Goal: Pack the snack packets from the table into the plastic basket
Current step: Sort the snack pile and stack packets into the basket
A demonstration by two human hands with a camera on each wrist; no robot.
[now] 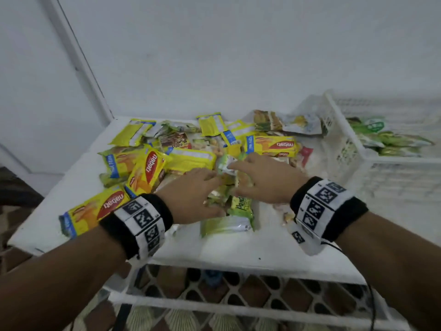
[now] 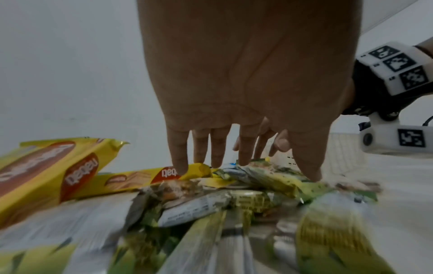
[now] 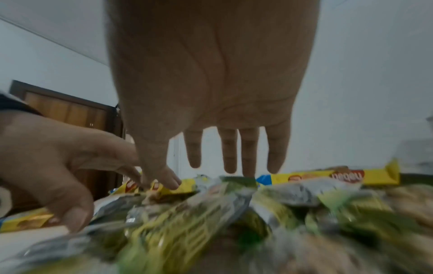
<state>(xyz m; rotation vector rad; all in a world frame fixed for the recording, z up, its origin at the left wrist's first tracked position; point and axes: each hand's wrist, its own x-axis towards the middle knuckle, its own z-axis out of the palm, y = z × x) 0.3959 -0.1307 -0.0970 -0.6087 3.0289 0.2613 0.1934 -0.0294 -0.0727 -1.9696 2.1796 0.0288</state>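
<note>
A heap of snack packets covers the white table point(image 1: 238, 249). Yellow Nabati packets point(image 1: 148, 170) lie left and at the back, and green packets point(image 1: 238, 206) lie in the middle. My left hand point(image 1: 191, 192) reaches over the green packets with straight, spread fingers point(image 2: 218, 152), and its fingertips touch the heap. My right hand point(image 1: 260, 177) lies beside it, fingers point(image 3: 229, 153) straight, just over the same green packets. Neither hand grips anything. The white plastic basket point(image 1: 353, 149) stands at the right with green packets point(image 1: 386, 137) inside.
A white wall runs close behind the table. Under the tabletop there is a white lattice shelf point(image 1: 238, 290). A wooden door point(image 3: 65, 111) shows at the left in the right wrist view. A bare strip of table lies between the heap and the front edge.
</note>
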